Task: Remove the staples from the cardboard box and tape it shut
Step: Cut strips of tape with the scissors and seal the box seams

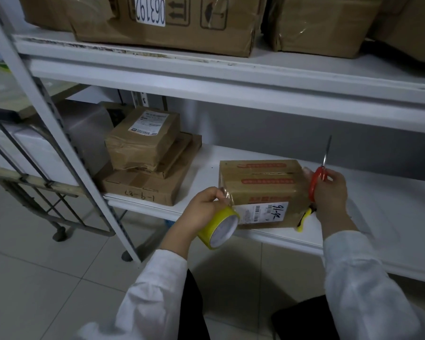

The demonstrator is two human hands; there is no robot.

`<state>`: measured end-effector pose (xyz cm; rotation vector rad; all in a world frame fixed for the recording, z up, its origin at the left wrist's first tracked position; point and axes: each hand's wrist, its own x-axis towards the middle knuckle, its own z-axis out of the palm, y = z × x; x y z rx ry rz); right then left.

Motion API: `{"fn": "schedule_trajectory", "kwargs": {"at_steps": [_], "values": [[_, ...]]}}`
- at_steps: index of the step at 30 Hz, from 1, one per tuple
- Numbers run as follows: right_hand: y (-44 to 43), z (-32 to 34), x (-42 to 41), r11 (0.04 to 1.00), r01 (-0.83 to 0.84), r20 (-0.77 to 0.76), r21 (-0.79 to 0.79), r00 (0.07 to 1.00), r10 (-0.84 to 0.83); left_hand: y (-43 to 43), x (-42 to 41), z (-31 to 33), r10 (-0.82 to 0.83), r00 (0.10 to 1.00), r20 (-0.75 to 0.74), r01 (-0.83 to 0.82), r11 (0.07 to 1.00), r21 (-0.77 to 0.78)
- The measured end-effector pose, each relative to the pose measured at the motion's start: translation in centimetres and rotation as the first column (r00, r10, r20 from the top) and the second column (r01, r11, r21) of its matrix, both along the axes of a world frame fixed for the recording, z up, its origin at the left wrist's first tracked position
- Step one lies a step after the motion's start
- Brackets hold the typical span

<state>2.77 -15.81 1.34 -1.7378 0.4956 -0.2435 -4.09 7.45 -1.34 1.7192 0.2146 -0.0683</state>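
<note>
Left hand (201, 212) grips the yellow tape roll (219, 227) at the near-left corner of the cardboard box (260, 185). Right hand (330, 192) grips the red-handled scissors (317, 182), blades pointing up, beside the right end of the cardboard box. The cardboard box sits on the lower white shelf (378, 204), near its front edge.

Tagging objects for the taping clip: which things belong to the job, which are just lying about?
Job: box; tape roll, in left hand; scissors, in right hand; yellow-handled tool beside the box, probably.
Lying about: stacked boxes at the left of the shelf; upper-shelf boxes; cart.
</note>
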Motion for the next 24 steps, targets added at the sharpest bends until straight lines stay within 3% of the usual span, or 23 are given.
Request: {"fn": "schedule_trajectory", "kwargs": {"at_steps": [5, 12, 16, 20, 24], "values": [[-0.2, -1.0, 0.5, 1.0, -0.012, -0.029, -0.01, 1.0, 0.011, 0.5, 0.0, -0.6, -0.037, 0.999, 0.028, 0.034, 0.993, 0.11], [-1.0, -1.9, 0.9, 0.99, 0.008, -0.084, 0.139, 0.996, 0.004, 0.5, -0.8, -1.6, -0.006, 0.994, 0.107, -0.015, 0.981, 0.195], [-1.0, -1.6, 0.5, 0.959, -0.029, 0.005, 0.282, 1.0, 0.029, 0.3, -0.6, -2.0, -0.03, 0.984, 0.178, 0.002, 0.988, 0.152], [-0.5, -1.3, -0.4, 0.943, -0.098, 0.107, 0.317, 0.992, 0.067, 0.5, -0.3, -2.2, -0.017, 0.981, 0.192, -0.033, 0.966, 0.256], [0.1, -1.2, -0.9, 0.935, 0.012, 0.146, 0.354, 0.987, -0.068, 0.5, -0.9, -3.2, -0.015, 0.982, 0.189, -0.043, 0.954, 0.297]]}}
